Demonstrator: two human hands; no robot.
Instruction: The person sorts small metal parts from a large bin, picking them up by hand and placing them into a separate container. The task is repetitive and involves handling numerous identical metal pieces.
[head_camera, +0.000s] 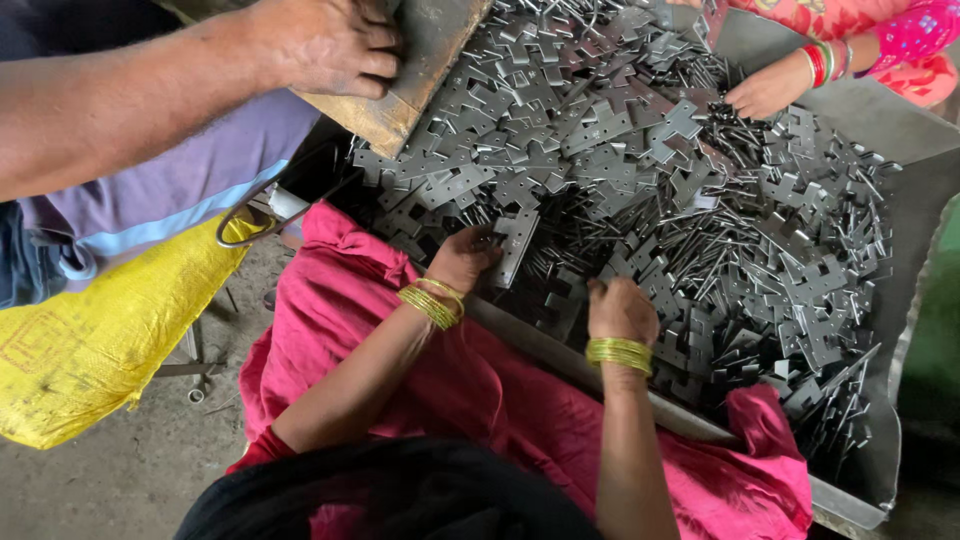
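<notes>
Two of our hands work at the near edge of a heap of metal plates lying in a shallow metal tray; our left hand has its grip closed on one flat grey plate, which stands tilted at the edge of the heap, just beside the tray's near rim; our right hand rests knuckles-up on the plates a little further right, fingers curled down into them, and we cannot tell whether that grip holds anything; gold bangles ring both our wrists, and a pink cloth lies across our lap under the tray's near edge. Mixed among the plates are many thin metal pins, thickest toward the middle of the heap. Another person's hand presses on a wooden board at the upper left, the board tilted onto the heap; a third person's hand, with red bangles, touches the plates at the upper right. A yellow sack lies on the floor to the left, well apart from the tray.
</notes>
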